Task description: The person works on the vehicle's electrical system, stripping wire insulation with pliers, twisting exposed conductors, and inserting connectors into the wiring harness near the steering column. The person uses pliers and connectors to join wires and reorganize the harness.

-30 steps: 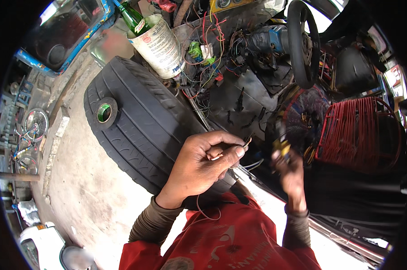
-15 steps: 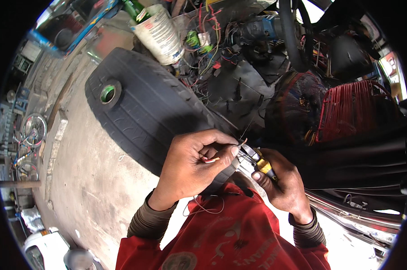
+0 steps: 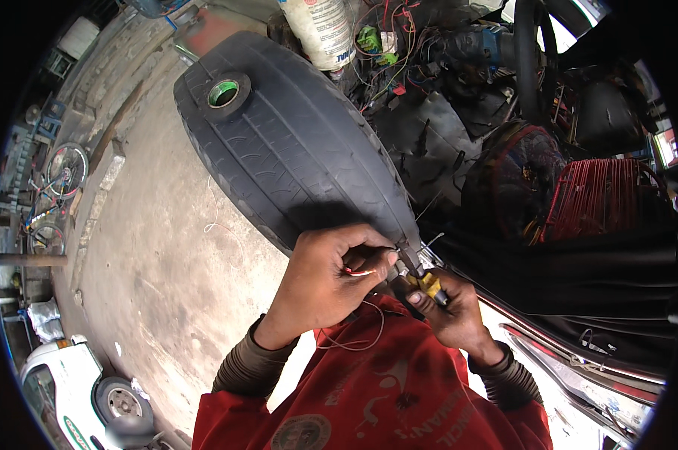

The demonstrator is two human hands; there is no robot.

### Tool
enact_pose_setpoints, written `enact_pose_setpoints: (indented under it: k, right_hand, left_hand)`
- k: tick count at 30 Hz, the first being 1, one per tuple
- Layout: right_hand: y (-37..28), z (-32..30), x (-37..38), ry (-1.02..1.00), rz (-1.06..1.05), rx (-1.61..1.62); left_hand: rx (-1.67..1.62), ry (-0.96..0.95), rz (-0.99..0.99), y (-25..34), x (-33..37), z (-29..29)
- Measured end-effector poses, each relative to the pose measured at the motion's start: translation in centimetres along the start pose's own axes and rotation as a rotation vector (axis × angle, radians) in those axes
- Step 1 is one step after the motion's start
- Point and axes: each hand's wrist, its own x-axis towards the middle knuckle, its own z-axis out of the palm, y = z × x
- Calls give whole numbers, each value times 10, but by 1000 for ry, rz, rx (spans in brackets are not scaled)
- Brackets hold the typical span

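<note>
My left hand (image 3: 316, 274) is closed in a pinch, with a thin wire (image 3: 360, 273) between its fingers; a bare, coppery end shows by the palm. My right hand (image 3: 455, 315) grips a pair of pliers (image 3: 431, 286) with yellow and black handles. The plier jaws point up and away, right beside my left fingertips. Whether they bite on the wire I cannot tell. From below my left hand a pale wire loop (image 3: 381, 324) hangs over my red clothing. Just beyond both hands stands a large black tire (image 3: 301, 142).
A dark tape roll (image 3: 242, 85) with a green core lies on the tire. Behind it are a white container (image 3: 320, 30) and tangled wires (image 3: 399, 56). An opened vehicle interior with a red corded seat frame (image 3: 601, 199) is at right; a white vehicle (image 3: 73, 390) stands lower left.
The view has shifted, so the tire and tape roll appear farther right. The pliers have turned more upright, their jaws still by my left fingertips. The wire remains in my left hand.
</note>
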Motion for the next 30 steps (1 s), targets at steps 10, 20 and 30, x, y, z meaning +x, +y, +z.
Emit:
enact_pose_setpoints:
  k: [10,20,30]
  right_hand:
    - [89,-80,62,454,47,225]
    - [282,-178,169,1036,580,-886]
    - [281,-224,153,1121,401,-1038]
  left_hand:
    - [-472,45,-267,0,-13,-4]
    - [-540,-15,-194,20,53,31]
    - [-596,-84,-182,8,124,57]
